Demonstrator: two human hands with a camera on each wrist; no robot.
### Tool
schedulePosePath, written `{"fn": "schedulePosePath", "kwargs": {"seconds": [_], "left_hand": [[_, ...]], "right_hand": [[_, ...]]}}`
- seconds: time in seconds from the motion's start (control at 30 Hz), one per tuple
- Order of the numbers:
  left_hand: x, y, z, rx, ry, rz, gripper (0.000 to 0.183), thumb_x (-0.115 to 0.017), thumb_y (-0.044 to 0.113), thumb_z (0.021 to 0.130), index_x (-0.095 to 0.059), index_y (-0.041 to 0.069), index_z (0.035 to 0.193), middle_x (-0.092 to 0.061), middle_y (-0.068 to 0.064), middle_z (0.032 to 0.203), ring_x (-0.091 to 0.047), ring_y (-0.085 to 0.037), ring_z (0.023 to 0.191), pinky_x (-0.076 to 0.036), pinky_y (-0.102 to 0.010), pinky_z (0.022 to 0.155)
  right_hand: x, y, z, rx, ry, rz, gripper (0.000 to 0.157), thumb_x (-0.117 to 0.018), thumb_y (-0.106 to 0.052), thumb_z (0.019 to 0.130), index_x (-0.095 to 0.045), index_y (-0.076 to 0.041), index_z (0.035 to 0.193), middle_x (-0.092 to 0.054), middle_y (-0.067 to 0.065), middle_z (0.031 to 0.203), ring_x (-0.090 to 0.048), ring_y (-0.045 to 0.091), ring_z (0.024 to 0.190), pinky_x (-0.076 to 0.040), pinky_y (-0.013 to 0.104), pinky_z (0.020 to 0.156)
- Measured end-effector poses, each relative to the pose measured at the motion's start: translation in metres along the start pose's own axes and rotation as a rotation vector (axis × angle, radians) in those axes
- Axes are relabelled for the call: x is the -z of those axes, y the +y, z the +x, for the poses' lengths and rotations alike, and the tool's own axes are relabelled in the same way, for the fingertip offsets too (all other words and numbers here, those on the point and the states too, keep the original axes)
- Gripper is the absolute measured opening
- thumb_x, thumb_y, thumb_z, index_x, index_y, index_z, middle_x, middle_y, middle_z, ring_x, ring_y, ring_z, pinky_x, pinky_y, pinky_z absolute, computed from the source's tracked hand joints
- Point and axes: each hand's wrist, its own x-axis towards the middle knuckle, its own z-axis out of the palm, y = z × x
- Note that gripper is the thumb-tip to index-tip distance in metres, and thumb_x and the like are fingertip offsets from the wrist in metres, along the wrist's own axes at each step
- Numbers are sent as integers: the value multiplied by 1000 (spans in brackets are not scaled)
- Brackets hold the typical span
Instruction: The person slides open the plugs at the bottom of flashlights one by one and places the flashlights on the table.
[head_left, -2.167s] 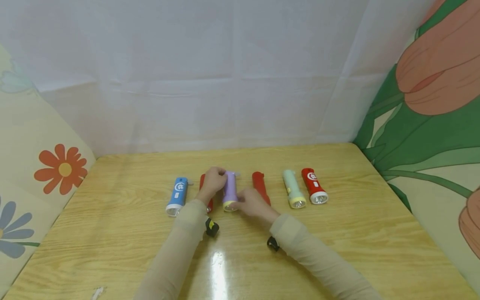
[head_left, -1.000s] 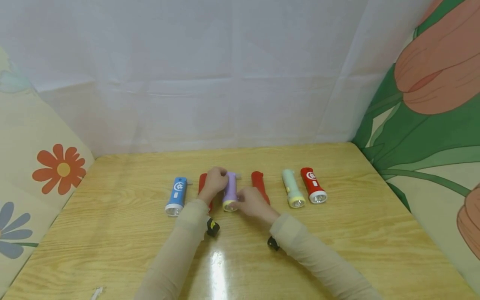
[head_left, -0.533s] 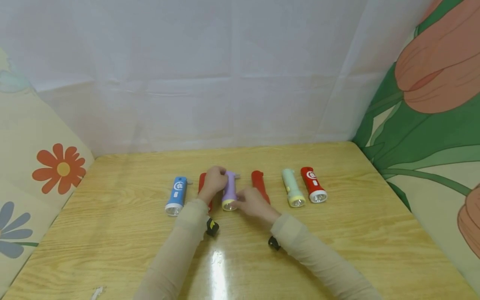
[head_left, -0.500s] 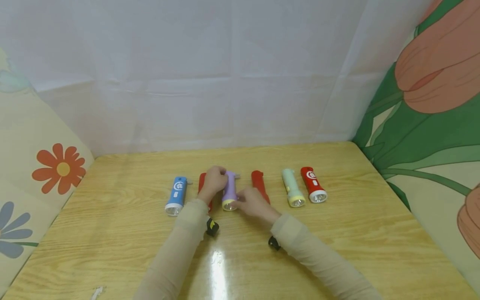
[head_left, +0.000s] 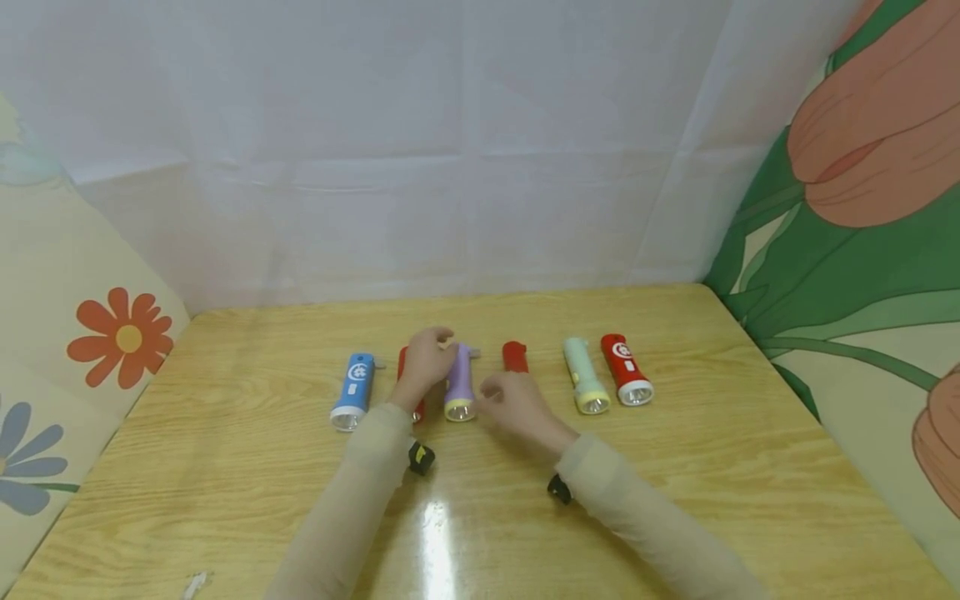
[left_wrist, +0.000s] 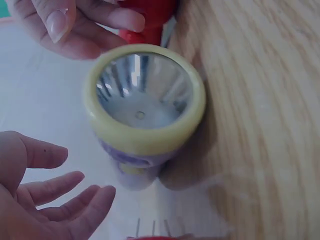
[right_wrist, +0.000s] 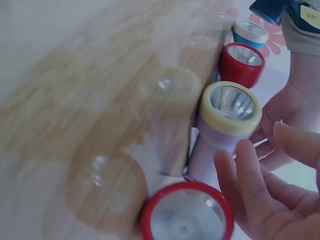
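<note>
A purple flashlight with a yellow rim lies on the table, its lens facing me. Just left of it is my left hand; in the left wrist view that hand's fingers are spread and apart from the flashlight. My right hand hovers right of the lens end, fingers loosely bent around nothing, as the right wrist view shows at its fingers. Partly hidden behind the left hand is a red flashlight. Another red flashlight is half covered by the right hand.
A blue flashlight with a white rim lies at the row's left end. To the right lie a mint green flashlight and a red one with a white rim. A white cloth hangs behind the wooden table.
Both hands have let go of the purple flashlight. The right hand has drawn back slightly to the right, and the left hand's fingers have lifted off. The flashlights stay in place.
</note>
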Motion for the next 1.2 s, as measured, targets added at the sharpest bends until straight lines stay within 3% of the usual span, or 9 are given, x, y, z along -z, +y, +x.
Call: {"fn": "schedulePosePath", "kwargs": {"seconds": [0.2, 0.4, 0.8, 1.2], "left_hand": [[4, 6, -6, -48, 19, -61, 28, -58, 13, 85, -62, -1, 109, -63, -16, 103, -60, -28, 90, -51, -36, 76], [5, 11, -14, -113, 42, -85, 16, -60, 12, 84, -64, 1, 96, -63, -12, 89, -58, -23, 81, -49, -33, 71], [13, 21, -33, -159, 52, -125, 11, -63, 11, 84, -64, 3, 91, -57, -6, 78, -53, -19, 73, -47, -30, 66], [15, 28, -47, -215, 51, -180, 6, -63, 7, 83, -64, 2, 87, -55, -6, 75, -52, -16, 68, -44, -26, 61]], "right_hand": [[12, -1, -11, 35, 52, -35, 21, -67, -23, 84, -66, -7, 98, -66, 5, 95, -59, 18, 88, -50, 35, 79], [20, 0, -22, 39, 108, -53, 28, -67, -23, 83, -65, -6, 105, -65, 4, 100, -59, 18, 93, -48, 37, 84], [33, 7, -36, 160, 183, 6, 11, -69, -12, 80, -67, -4, 88, -65, 1, 83, -59, 15, 79, -50, 34, 74], [44, 16, -48, 181, 214, 23, 6, -71, -12, 80, -67, -8, 83, -66, -1, 78, -57, 11, 70, -48, 25, 63]]}}
